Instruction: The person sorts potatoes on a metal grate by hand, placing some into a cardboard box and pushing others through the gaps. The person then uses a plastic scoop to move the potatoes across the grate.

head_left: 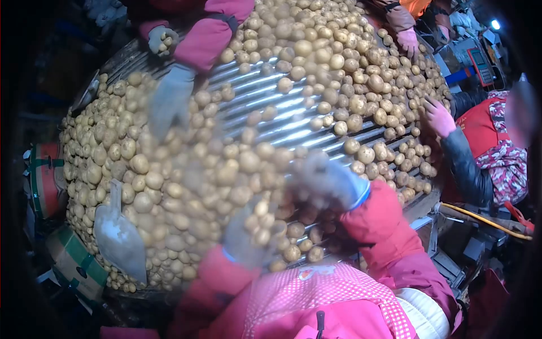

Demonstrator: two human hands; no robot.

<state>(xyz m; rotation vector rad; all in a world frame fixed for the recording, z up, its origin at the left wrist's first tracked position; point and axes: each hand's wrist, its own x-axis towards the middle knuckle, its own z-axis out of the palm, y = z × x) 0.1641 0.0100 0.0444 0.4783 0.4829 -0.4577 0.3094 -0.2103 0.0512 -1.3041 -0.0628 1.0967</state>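
Note:
My left hand, in a grey glove, is curled around a few small potatoes near the lower middle. To its right, my right hand, also gloved and smeared by motion, is over the metal slats among potatoes; its fingers and anything in them cannot be made out. A large heap of potatoes covers the left side of the slatted table, and another pile covers its upper right.
A co-worker's gloved hands reach in from the top, one holding small potatoes. Pink-gloved hands of other people are at the right. A metal scoop rests on the left heap. Cartons stand lower left; a yellow hose runs at right.

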